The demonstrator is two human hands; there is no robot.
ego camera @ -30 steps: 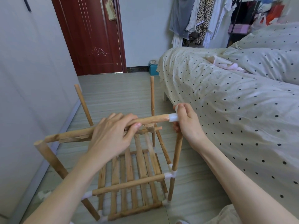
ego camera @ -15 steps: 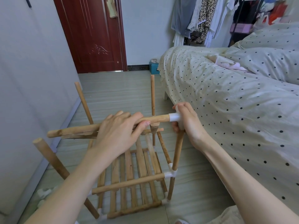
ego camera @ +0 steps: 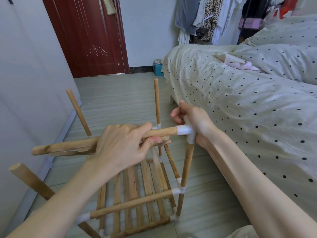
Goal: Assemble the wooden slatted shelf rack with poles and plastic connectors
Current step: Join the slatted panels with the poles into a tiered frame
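From the head camera, the left hand [ego camera: 120,148] grips the top pole [ego camera: 89,145] while the right hand [ego camera: 193,121] clasps the white connector [ego camera: 186,132] on the near-right post [ego camera: 187,162]. The rack [ego camera: 137,194] stands on the floor (beside the bed [ego camera: 240,103]). Pushing askew could jam the pole or tip the unbraced left posts.

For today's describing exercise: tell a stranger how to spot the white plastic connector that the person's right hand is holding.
Start at the spotted bed, then drop to the wooden rack on the floor beside it. The connector caps the near-right pole, gripped by the right hand. Unlike the lower connectors, it sits at the very top, joined to the rail that the left hand holds.
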